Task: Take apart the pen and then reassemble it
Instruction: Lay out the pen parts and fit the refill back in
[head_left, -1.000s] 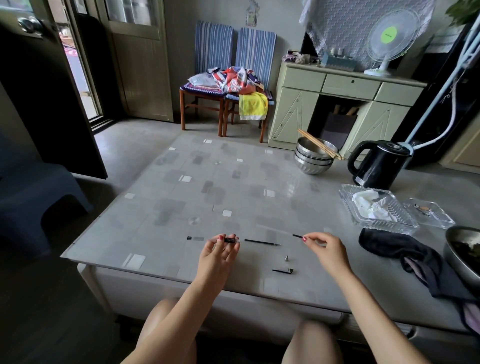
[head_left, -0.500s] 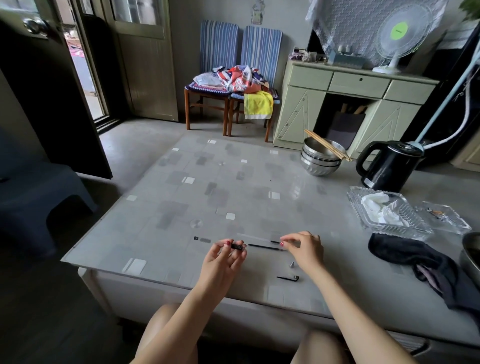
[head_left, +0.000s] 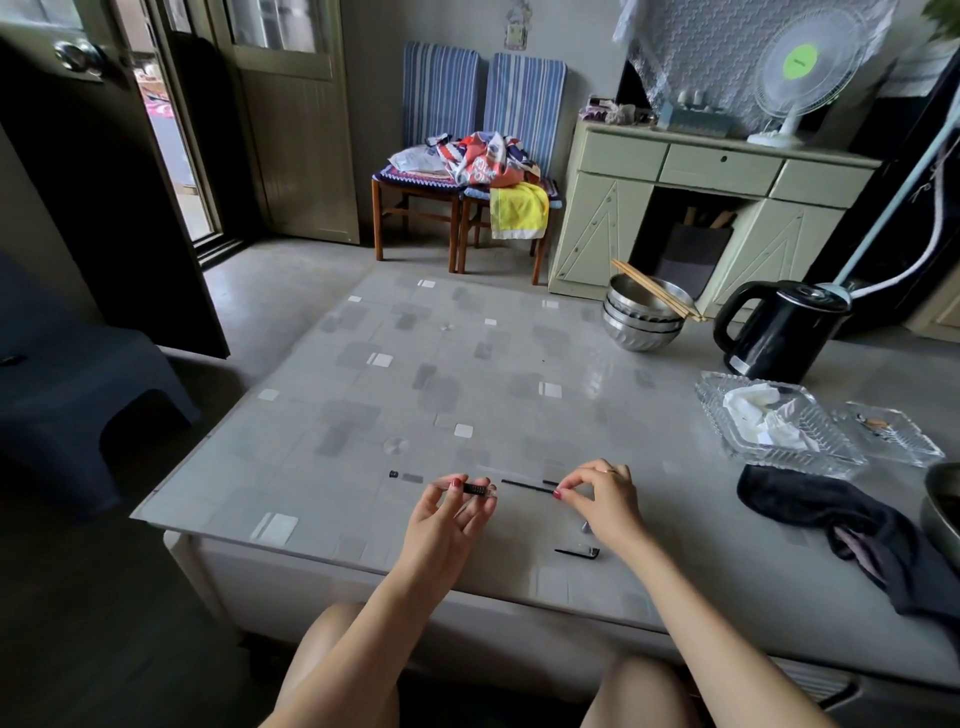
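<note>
Pen barrel (head_left: 475, 489) pinched in left hand (head_left: 447, 525), refill (head_left: 527, 486) pinched by right hand (head_left: 605, 499); both lie left-right, roughly coaxial, ends nearly facing.

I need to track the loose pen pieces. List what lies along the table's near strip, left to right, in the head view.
Small black cap piece → left hand holding clear pen barrel with black grip → thin black refill rod → right hand → black cloth.

Glossy table (head_left: 467, 374) (steel bowls (head_left: 641, 317))
</note>
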